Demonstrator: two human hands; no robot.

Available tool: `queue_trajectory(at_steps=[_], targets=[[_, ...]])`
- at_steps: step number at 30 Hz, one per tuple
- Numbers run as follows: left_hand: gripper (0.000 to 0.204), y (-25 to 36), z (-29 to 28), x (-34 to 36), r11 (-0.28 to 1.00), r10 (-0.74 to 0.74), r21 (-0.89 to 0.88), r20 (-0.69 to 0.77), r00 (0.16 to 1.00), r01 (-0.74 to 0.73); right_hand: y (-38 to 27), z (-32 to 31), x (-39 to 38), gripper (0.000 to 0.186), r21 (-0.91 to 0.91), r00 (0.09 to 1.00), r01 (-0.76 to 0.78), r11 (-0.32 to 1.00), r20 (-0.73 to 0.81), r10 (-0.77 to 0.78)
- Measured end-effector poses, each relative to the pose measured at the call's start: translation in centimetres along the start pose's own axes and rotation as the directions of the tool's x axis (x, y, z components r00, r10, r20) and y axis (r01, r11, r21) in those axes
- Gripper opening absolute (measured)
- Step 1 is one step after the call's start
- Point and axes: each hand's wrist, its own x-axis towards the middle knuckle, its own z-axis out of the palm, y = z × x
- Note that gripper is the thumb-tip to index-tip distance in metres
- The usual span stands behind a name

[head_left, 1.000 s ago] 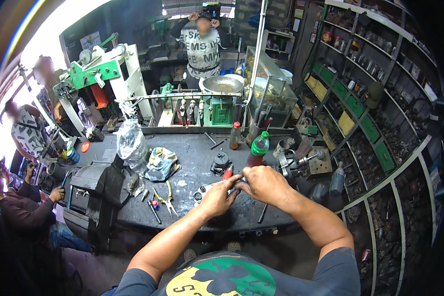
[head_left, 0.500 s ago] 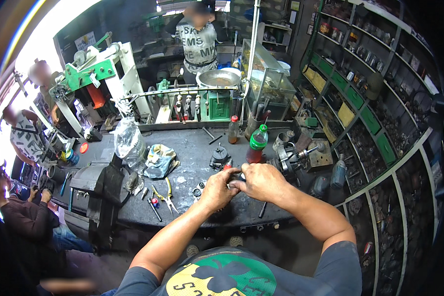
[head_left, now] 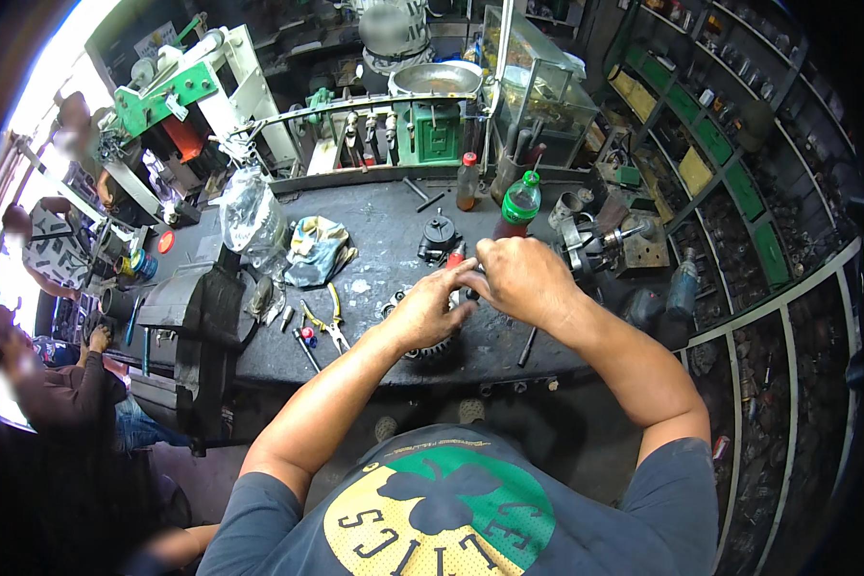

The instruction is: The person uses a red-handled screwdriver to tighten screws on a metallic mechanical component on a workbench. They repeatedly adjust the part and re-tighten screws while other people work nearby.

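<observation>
My left hand (head_left: 428,312) and my right hand (head_left: 526,276) meet over the near part of the dark workbench (head_left: 355,206). The right fingers are curled into a fist against the left fingertips. Between the left thumb and fingers a dark small piece partly shows; its kind is hidden. Under my left hand sits a round toothed metal part (head_left: 428,352), mostly covered, with small round pieces (head_left: 391,305) beside it. Just beyond my fingers are a red-ended object (head_left: 456,256) and a black round housing (head_left: 439,233). A green-capped bottle of red liquid (head_left: 518,204) stands beyond my right hand.
Pliers with yellow handles (head_left: 330,322), a crumpled cloth (head_left: 315,252), a clear plastic bag (head_left: 252,216) and a large vise (head_left: 187,312) lie to the left. A T-shaped tool (head_left: 424,196) is at the back. Shelves (head_left: 720,182) line the right; several people are around.
The view has tipped downward, so the bench sits higher in the picture. My hands stay together, their fingers shifted slightly, and more of the toothed part shows below the left hand.
</observation>
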Motion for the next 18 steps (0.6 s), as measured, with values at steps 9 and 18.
queue_trajectory(at_steps=[9, 18], targets=[[0.047, 0.5, -0.5, -0.6, 0.972, -0.233, 0.029, 0.078, 0.969, 0.231, 0.0, -0.2, 0.9, 0.052, 0.028, 0.999, 0.028, 0.999, 0.029, -0.029], [0.037, 1.6, -0.9, -0.1, 0.971, -0.241, 0.031, 0.105, 0.965, 0.239, 2.2, 1.9, 0.3, 0.045, 0.13, 0.966, 0.243, 0.961, -0.122, -0.228]])
